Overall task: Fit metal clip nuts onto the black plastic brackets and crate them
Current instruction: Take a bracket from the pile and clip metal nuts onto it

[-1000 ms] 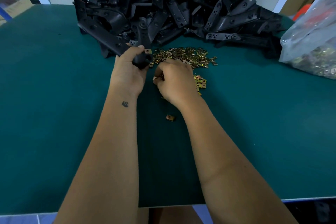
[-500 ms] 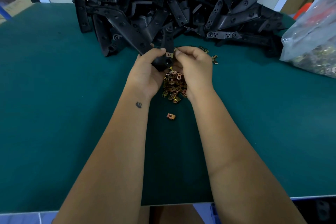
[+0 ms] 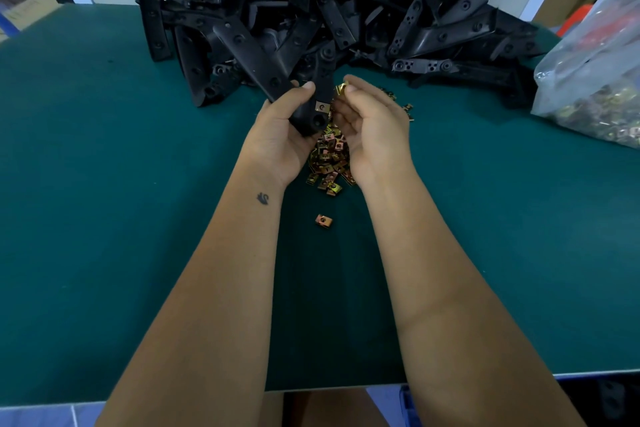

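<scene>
Both forearms reach forward, wrists close together. Left hand (image 3: 282, 128) has fingers curled in a grip; right hand (image 3: 372, 125) pinches with thumb and fingertips.

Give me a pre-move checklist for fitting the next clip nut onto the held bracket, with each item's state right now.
1. Bracket held firmly: ok. The left hand grips the black bracket, thumb over its upper face.
2. First nut seated: ok. A fitted clip nut sits on the bracket's end.
3. Next nut in hand: ok. The right hand pinches a loose clip nut at its fingertips.
4. Nut's open side facing the bracket edge: cannot tell, too small.
5. Supply within reach: ok. The pile of clip nuts lies on the green table under both hands.
6. Crate ready: cannot tell, none in view.
</scene>
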The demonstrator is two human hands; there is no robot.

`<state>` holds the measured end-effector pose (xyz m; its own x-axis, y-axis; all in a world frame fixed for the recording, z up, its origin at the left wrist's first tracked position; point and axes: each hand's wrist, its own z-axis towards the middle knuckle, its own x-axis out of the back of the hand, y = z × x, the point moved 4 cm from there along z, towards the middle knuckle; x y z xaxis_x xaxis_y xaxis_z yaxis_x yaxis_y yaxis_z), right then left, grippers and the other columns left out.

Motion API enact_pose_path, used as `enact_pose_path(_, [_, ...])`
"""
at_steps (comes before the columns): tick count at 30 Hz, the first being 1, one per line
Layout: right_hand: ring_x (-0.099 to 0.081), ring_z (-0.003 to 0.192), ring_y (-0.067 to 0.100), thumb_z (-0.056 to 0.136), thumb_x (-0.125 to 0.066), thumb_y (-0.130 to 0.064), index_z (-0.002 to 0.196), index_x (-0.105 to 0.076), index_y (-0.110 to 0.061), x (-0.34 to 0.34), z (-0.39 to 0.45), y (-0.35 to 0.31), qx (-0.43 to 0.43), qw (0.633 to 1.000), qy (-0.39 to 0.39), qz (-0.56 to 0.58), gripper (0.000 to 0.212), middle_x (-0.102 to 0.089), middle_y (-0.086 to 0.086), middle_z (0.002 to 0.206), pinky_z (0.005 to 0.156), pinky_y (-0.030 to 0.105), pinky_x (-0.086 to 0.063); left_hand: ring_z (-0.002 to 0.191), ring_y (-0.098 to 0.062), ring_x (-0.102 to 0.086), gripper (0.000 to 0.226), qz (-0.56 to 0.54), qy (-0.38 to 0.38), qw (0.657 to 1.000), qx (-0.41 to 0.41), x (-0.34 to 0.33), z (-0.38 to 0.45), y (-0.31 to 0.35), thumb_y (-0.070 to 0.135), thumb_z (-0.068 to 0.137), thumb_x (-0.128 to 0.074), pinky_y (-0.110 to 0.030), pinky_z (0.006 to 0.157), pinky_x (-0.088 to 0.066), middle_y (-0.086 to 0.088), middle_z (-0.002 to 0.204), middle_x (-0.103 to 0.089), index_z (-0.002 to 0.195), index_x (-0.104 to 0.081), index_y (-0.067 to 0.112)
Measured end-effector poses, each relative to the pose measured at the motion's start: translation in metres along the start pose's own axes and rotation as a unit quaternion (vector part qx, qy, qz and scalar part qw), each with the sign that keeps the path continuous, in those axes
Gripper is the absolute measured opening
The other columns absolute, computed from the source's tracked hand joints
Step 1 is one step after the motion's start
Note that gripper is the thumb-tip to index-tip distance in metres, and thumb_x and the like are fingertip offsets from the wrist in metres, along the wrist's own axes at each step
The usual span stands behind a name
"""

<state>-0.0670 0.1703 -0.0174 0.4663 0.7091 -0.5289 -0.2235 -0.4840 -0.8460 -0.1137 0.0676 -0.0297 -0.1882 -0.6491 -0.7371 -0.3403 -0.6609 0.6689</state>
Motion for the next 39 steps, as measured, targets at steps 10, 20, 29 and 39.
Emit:
enact_pose_path(10, [-0.067,0.068,0.012,0.090,-0.059,0.002,0.081,-0.064,-0.009,-0.0010,0.0014,0.0024,-0.021,0.999,-0.021,0.036,0.014,-0.071,0.002,0.073,0.069,0.024,-0.055,0.081,-0.015,-0.071,0.018,0.016,-0.005,1.000,0.001,0.0000,0.0010,-0.0017,0.006,0.092,-0.063,-0.025,0.067,-0.056,-0.004,0.093,-0.074,0.110,-0.062,0.010])
enact_pose_path(20, [-0.066,0.068,0.013,0.092,-0.059,-0.004,0.082,-0.060,-0.011,0.0001,0.0039,0.0027,-0.041,0.996,-0.028,0.076,0.012,-0.069,0.005,0.078,0.070,0.024,-0.054,0.082,-0.015,-0.071,0.022,0.035,-0.010,0.999,0.014,0.0029,0.0032,-0.0029,0.008,0.091,-0.064,-0.025,0.067,-0.056,-0.003,0.095,-0.074,0.112,-0.061,0.011])
enact_pose_path(29, [-0.066,0.071,0.015,0.092,-0.059,-0.004,0.081,-0.060,-0.011,0.0013,0.0054,0.0031,-0.033,0.997,-0.022,0.061,0.014,-0.069,0.006,0.080,0.071,0.026,-0.053,0.082,-0.016,-0.072,0.014,0.039,-0.026,0.999,0.021,0.0017,0.0026,-0.0044,0.006,0.090,-0.063,-0.027,0.068,-0.057,-0.004,0.092,-0.075,0.104,-0.064,0.011])
enact_pose_path(39, [-0.067,0.067,0.016,0.093,-0.058,-0.002,0.081,-0.060,-0.010,-0.0045,0.0004,0.0021,-0.031,0.996,-0.068,0.043,0.015,-0.069,0.007,0.077,0.062,0.026,-0.055,0.082,-0.017,-0.071,0.022,0.044,-0.038,0.998,0.025,-0.0007,-0.0008,-0.0033,0.006,0.090,-0.063,-0.028,0.068,-0.057,-0.006,0.094,-0.072,0.112,-0.060,0.009])
